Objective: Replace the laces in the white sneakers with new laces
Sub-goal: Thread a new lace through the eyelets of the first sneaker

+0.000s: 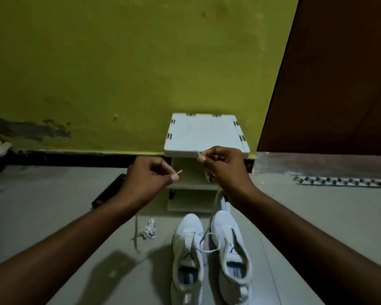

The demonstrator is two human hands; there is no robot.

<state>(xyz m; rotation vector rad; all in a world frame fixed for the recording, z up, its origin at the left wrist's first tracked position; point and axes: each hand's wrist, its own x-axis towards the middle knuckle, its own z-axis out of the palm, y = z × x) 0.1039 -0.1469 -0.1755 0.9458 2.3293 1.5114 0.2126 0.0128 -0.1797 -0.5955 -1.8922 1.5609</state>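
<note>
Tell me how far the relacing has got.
Done: the left sneaker and right sneaker show open, mostly unlaced throats, and a bundled lace lies on the floor beside them. In hand: the left hand and right hand each pinch a tip of a lace, which runs from the right hand down between the sneakers. Left: threading nearly every eyelet on both, then tying.

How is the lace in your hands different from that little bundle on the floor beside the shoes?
The held lace is drawn out long, one tip pinched by the left hand and the other by the right hand. The bundled lace is bunched small. The held lace hangs down to the sneakers, while the bundled lace lies untouched on the floor. Both look white.
</note>
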